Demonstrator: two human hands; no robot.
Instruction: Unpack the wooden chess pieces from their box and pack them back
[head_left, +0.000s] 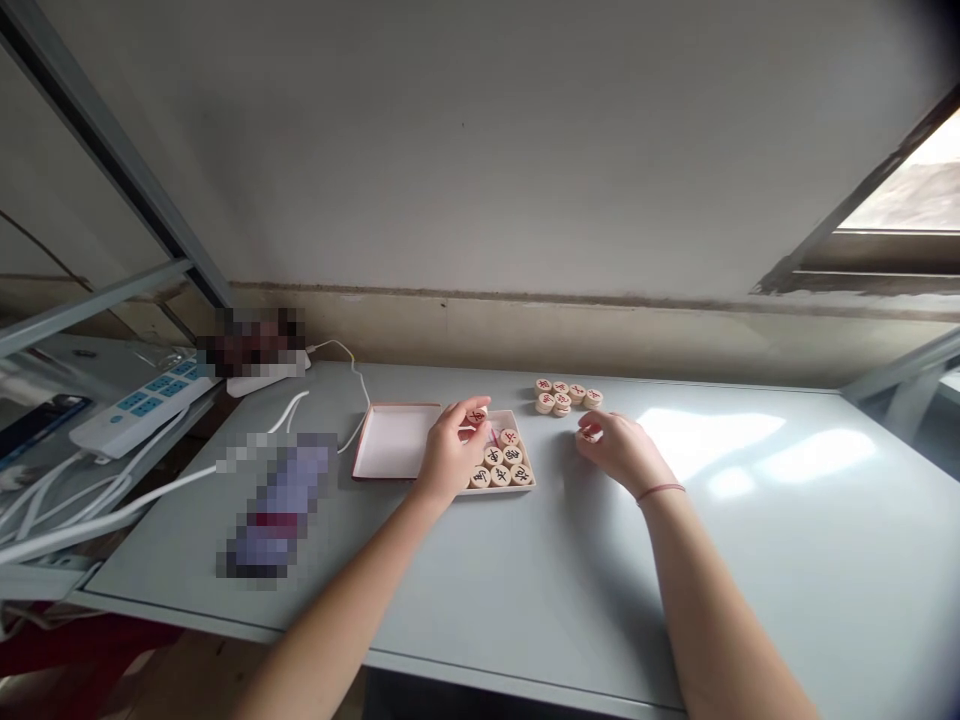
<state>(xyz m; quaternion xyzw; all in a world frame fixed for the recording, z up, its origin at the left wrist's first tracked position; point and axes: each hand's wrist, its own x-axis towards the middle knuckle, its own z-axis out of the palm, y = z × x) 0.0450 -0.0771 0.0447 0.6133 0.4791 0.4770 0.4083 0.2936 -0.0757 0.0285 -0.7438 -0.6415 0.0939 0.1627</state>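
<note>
My left hand (451,450) is closed on a round xiangqi piece (477,416) with a dark character, held over the shallow white box (523,489). Inside that box, several xiangqi pieces (501,476) lie face up in rows. My right hand (621,447) pinches another xiangqi piece (588,436) low over the table, to the right of the box. Behind it, several more pieces (561,400) sit in short stacks, some with red characters. The box lid (397,443), pale inside with a red edge, lies left of the box.
On the grey table (570,620), a blurred purple item (281,510) lies at the left. White cables (150,505) run past it from a power strip (146,405). A wall (480,200) stands behind the table, with a window (900,200) at the right.
</note>
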